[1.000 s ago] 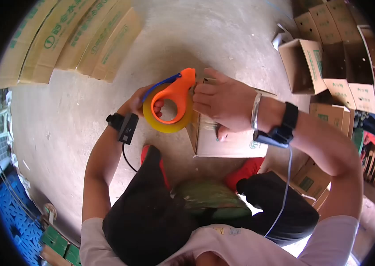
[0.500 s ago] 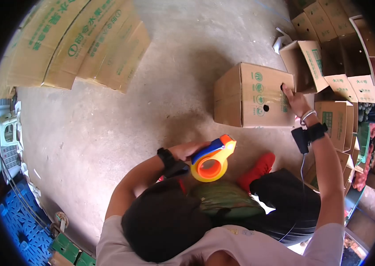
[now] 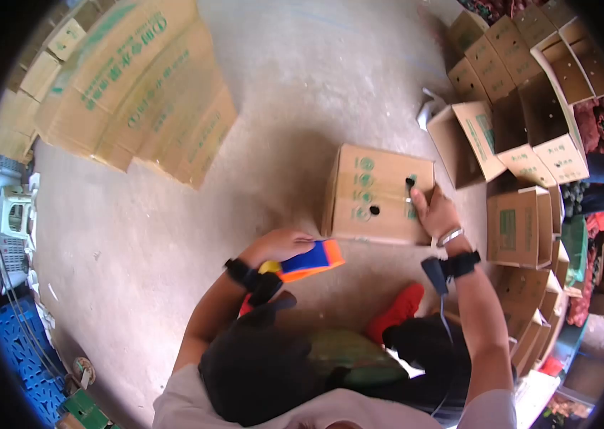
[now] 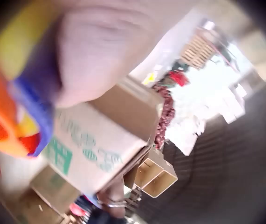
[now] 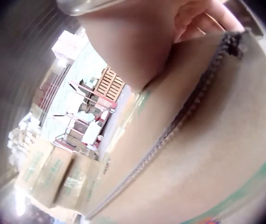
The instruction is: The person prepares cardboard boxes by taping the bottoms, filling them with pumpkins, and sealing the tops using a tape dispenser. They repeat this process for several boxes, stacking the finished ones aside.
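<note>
Against the right hand [image 3: 439,217], thumb on top, seemingly gripped, sits the carton [image 3: 380,194].

The person wears a white shirt [image 3: 327,411] with short sleeves. The pants [image 3: 245,372] are black, and the right shoe [image 3: 396,314] is bright red. The left hand [image 3: 282,245] and right hand [image 3: 438,214] are bare. Each wrist has a black band, left [image 3: 243,273] and right [image 3: 461,264], with a little dark box. A shiny silver bracelet [image 3: 450,237] goes round the right wrist, and a thin cord [image 3: 447,322] hangs there.
</note>
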Action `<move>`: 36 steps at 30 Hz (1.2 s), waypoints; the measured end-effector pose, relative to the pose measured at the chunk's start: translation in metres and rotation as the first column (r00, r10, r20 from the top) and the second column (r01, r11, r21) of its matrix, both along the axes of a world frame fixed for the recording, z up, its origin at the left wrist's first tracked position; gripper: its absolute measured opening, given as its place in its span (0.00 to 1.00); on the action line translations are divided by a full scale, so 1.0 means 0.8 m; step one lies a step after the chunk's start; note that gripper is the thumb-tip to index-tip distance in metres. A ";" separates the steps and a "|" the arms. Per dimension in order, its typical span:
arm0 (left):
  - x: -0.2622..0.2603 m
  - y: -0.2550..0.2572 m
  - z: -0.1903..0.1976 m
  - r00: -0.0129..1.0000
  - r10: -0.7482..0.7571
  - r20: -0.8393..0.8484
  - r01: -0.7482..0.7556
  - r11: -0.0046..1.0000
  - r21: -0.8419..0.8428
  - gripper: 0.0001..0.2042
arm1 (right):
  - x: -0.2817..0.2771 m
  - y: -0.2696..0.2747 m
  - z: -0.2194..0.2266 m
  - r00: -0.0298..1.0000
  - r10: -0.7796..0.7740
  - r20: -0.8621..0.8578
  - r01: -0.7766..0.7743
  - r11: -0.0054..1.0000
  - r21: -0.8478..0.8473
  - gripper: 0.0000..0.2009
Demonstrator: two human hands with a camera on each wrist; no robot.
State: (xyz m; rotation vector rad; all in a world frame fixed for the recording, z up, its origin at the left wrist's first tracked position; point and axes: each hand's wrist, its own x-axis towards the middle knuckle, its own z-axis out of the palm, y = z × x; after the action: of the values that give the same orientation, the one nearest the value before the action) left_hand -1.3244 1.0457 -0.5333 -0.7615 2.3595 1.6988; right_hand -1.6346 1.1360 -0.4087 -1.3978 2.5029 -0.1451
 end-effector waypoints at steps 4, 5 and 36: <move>0.055 -0.034 0.039 0.834 0.523 -0.177 -0.546 0.829 -0.122 0.19 | 0.072 -0.022 0.025 0.881 0.181 0.436 -0.059 0.959 -0.277 0.36; 0.059 -0.052 0.041 0.869 0.479 -0.119 -0.490 0.867 -0.091 0.20 | 0.085 -0.025 0.006 0.817 0.309 0.487 -0.088 0.901 -0.424 0.36; 0.362 -0.229 0.542 0.576 0.162 -0.801 -0.809 -0.021 -0.587 0.22 | 0.270 -0.314 0.314 0.356 0.867 0.349 0.035 0.360 -0.932 0.25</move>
State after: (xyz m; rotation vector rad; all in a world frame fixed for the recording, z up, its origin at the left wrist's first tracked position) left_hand -1.0348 0.8628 -0.1000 -1.7509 3.8812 -0.0942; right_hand -1.4183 0.8845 -0.1579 -1.6864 0.9202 -1.6842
